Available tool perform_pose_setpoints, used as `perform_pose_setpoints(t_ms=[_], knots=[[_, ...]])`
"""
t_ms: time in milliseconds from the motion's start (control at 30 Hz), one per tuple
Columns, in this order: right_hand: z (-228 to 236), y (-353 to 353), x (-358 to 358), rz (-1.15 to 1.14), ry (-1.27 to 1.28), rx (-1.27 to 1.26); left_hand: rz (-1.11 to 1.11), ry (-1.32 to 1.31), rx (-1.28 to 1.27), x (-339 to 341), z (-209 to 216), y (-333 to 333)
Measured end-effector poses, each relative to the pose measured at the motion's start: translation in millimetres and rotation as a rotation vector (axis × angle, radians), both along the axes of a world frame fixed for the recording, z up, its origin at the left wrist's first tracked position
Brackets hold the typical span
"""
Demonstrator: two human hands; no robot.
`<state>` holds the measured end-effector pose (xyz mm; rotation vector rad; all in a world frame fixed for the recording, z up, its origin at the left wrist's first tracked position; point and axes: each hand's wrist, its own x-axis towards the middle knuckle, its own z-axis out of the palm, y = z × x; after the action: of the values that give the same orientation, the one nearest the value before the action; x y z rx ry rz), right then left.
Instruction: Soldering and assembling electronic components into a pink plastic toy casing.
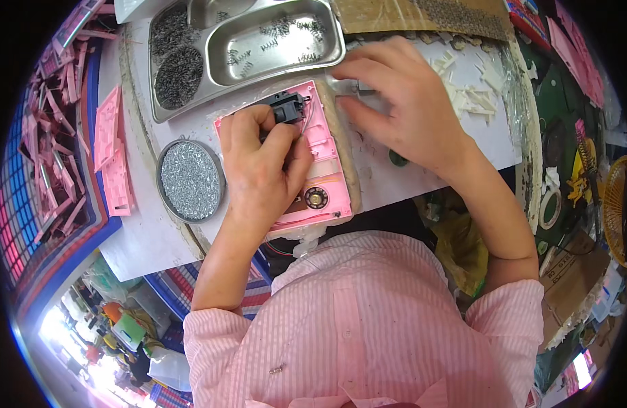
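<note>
A pink plastic housing [334,200] lies on a padded board in front of me, with a small round speaker [316,198] and thin wires inside it. At its far end sits a black plastic module [286,107]. My left hand [262,156] is closed on this module, fingers and thumb bent around its near side; their tips are partly hidden. To the right of the housing, my right hand [408,102] hovers with thumb and fingers apart. A small pale piece [364,87] shows behind its fingers, and I see no grip on it.
A metal compartment tray [249,83] of small springs stands at the back. Left are a round dish of tiny screws [190,180] and pink plastic parts [112,156]. White plastic pieces [473,98] lie at the right, below a cardboard sheet [395,19]. More pink parts [61,163] fill the far left.
</note>
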<state>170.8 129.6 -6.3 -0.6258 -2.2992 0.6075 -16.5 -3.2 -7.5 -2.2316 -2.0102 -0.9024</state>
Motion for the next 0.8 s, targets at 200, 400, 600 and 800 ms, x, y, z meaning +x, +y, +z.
perform_pose_setpoints(t_ms=[200, 400, 600, 800], knots=[[-11, 9, -37, 0.276, -0.098, -0.109, 0.034, -0.021, -0.012, 1, 1, 1], [-3, 4, -36, 0.306, -0.140, 0.073, -0.006, -0.055, -0.011, -3, 0, 1], [-4, 7, -39, 0.299, -0.099, 0.017, -0.031, -0.087, 0.012, -3, 1, 2], [-3, 7, -40, 0.291, -0.115, -0.018, -0.050, -0.104, 0.031, -7, -2, 1]])
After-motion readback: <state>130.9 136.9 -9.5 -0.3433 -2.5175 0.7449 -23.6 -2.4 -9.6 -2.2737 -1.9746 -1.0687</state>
